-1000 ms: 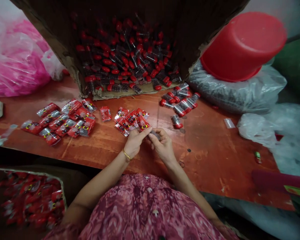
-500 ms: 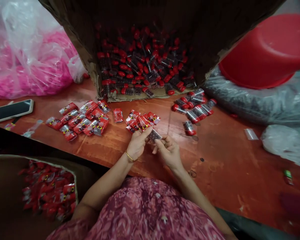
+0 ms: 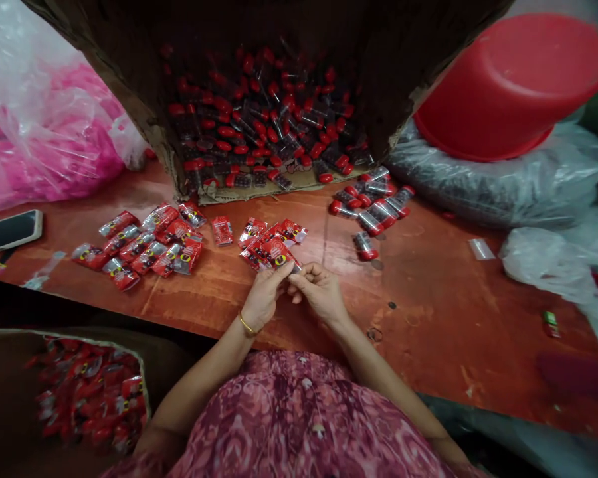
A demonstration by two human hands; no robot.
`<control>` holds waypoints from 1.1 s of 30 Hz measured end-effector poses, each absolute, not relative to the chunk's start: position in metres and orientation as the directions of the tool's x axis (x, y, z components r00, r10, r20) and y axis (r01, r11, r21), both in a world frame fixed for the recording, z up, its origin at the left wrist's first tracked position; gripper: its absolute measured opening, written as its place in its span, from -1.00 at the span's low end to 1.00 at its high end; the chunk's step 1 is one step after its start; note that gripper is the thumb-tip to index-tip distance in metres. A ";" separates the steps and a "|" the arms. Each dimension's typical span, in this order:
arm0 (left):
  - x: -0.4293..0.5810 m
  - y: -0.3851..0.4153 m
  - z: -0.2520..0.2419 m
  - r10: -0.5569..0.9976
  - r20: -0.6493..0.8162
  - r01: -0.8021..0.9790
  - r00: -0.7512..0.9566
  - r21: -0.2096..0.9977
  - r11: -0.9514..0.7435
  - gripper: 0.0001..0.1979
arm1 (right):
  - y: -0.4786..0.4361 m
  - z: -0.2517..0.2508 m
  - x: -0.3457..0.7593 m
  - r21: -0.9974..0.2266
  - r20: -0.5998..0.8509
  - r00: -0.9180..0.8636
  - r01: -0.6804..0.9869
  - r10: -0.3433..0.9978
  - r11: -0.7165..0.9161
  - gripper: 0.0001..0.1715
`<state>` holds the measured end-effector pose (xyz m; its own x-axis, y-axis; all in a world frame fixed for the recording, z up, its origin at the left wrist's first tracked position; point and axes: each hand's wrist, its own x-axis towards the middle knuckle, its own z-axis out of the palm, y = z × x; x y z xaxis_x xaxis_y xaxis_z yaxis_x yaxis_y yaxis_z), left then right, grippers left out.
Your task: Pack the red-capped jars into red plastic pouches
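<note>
Red-brown worktable (image 3: 418, 312) supports a carton (image 3: 134, 93) of red-capped tubes (image 3: 224, 145), apparently work remaining. Before the carton, left hand (image 3: 262, 295) and right hand (image 3: 320, 293) pinch a small dark item (image 3: 297, 268), mostly hidden; seemingly finished red packets (image 3: 129, 249) lie front-left of it, similar ones filling a box (image 3: 4, 398) below-left.

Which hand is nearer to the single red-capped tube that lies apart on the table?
Right. The right hand is below and a little left of the red-capped tube in the picture; the left hand is farther left.
</note>
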<state>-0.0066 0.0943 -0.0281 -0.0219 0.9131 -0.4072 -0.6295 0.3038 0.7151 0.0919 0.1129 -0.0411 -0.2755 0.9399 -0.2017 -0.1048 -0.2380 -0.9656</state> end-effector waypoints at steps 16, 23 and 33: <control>-0.141 0.085 -0.011 0.810 -0.338 0.729 -0.479 0.360 0.582 -0.48 | 0.180 -0.060 0.188 -0.246 0.232 0.071 0.969 0.970 -0.012 -0.54; -0.128 0.078 0.014 0.747 -0.006 0.743 -0.664 0.105 0.661 -0.42 | 0.166 -0.088 0.222 -0.209 0.366 -0.197 0.935 0.910 0.286 -0.51; -0.026 0.190 -0.031 0.999 0.049 0.958 -0.018 0.285 0.004 -0.67 | 0.142 -0.069 0.181 -0.315 0.568 -0.175 0.857 0.804 0.409 -0.72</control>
